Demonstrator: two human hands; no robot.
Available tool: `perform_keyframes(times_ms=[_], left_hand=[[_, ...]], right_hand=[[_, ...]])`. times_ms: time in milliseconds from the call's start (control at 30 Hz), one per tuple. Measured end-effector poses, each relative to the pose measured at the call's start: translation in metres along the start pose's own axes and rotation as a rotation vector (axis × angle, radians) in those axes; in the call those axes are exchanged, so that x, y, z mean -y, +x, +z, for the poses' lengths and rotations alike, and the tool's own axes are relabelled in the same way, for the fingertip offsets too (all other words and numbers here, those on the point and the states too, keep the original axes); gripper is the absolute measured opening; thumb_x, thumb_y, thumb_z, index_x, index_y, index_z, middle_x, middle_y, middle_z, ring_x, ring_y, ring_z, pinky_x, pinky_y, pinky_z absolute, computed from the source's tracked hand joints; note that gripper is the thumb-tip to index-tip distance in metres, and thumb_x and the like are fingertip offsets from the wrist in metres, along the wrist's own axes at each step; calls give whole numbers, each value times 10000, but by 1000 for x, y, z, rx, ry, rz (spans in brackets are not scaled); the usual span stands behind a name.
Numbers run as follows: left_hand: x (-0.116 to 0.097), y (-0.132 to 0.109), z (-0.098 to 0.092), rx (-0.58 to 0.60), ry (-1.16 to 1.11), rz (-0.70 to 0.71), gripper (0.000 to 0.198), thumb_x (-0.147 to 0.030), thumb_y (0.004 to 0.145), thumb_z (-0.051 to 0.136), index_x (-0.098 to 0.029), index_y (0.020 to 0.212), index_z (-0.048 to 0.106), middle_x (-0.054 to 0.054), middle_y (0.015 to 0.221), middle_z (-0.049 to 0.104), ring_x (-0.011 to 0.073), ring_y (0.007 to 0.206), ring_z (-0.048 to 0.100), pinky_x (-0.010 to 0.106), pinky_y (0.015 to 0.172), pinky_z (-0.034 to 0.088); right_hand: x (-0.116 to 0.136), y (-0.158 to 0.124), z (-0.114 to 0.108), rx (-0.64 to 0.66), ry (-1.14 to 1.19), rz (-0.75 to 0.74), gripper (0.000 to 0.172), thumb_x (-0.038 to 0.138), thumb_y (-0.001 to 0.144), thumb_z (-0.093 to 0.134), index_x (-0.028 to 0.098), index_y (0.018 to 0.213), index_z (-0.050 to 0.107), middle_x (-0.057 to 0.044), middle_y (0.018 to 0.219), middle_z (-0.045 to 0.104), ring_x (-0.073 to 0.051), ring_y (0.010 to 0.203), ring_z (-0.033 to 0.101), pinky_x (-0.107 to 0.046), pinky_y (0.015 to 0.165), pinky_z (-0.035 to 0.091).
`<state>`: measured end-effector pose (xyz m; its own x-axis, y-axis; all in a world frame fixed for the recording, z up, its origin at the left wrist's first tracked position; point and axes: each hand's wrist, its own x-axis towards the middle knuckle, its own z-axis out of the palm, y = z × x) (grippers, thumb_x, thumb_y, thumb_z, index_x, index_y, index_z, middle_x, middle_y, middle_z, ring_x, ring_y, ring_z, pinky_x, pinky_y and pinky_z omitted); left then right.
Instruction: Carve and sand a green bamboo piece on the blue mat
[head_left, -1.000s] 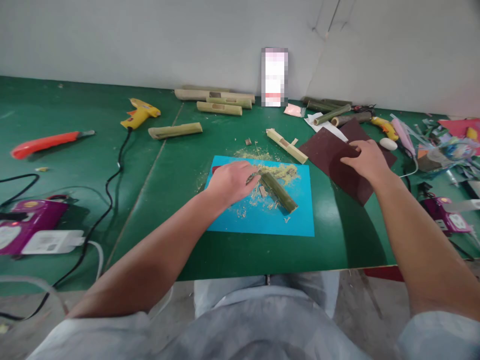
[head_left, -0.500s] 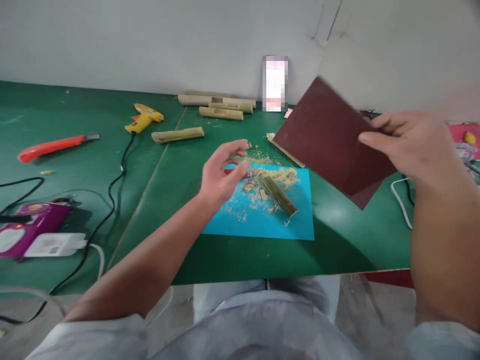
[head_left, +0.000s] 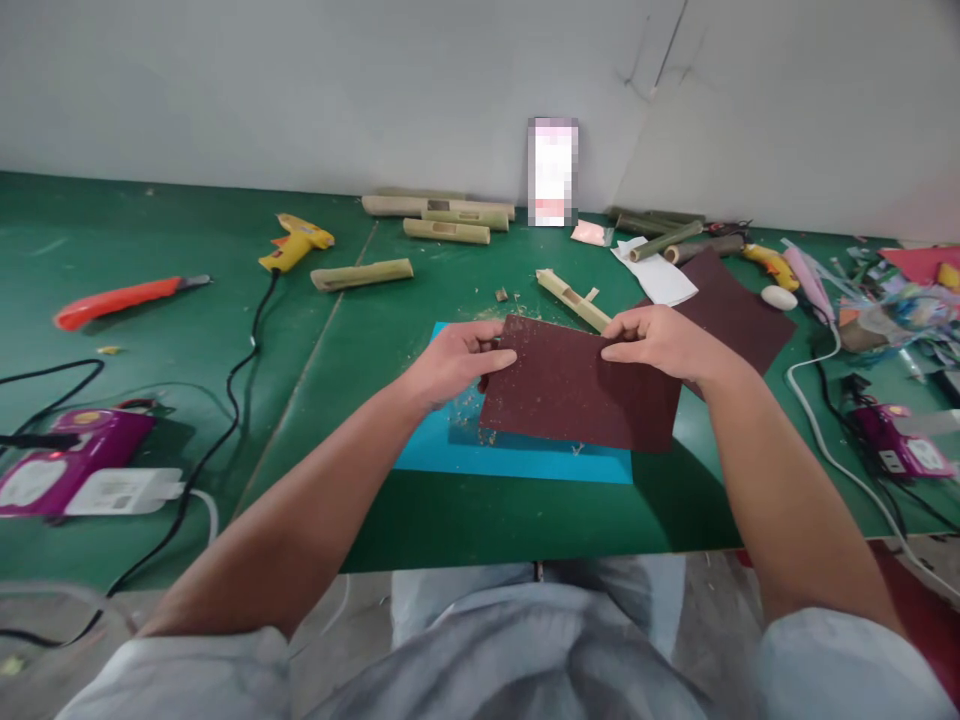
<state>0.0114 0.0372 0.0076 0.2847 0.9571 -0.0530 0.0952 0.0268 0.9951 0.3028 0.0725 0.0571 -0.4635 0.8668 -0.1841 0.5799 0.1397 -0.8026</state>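
Note:
A dark brown sheet of sandpaper is stretched between my two hands, low over a blue sheet. My left hand pinches its left upper edge, thumb on top. At the far edge, my right hand grips it between thumb and fingers. Shavings speckle the sandpaper and the blue sheet. Whatever lies on the middle of the blue sheet is hidden under the sandpaper. Just beyond my right hand is a notched bamboo piece. Another brown sheet rests on the table to the right.
Several cut bamboo tubes lie by the wall, near a propped phone. Leftward are a yellow glue gun, an orange utility knife and a purple power strip. Cables and a second power strip occupy the right.
My right hand has brought the sandpaper down and leftward over the blue sheet. My left hand has taken hold of its left side. The bamboo piece on the blue sheet is now covered.

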Motion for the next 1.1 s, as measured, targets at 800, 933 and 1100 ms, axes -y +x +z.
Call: perform_keyframes(times_ms=[800, 933, 1100], left_hand=[[12, 9, -8, -145, -148, 33, 433, -340, 749, 765, -128, 1125, 726, 122, 991, 761, 277, 848, 736, 437, 792, 611], [15, 10, -8, -165, -181, -27, 393, -319, 691, 825, -140, 1035, 762, 104, 899, 767, 273, 801, 738, 453, 779, 617], [19, 13, -12, -190, -228, -108, 316, -306, 706, 792, -173, 992, 774, 94, 844, 763, 270, 738, 737, 447, 712, 623]], right_hand=[[-56, -6, 6, -239, 673, -19, 375, 380, 738, 769, 276, 1092, 697, -39, 1056, 756, -266, 908, 720, -460, 830, 576], [-61, -6, 2, -238, 692, 22, 319, 367, 724, 784, 276, 1022, 716, -38, 1001, 759, -259, 843, 715, -444, 765, 577], [-61, -5, 2, -296, 663, 33, 274, 353, 720, 790, 297, 985, 751, -15, 923, 750, -224, 797, 691, -369, 673, 544]])
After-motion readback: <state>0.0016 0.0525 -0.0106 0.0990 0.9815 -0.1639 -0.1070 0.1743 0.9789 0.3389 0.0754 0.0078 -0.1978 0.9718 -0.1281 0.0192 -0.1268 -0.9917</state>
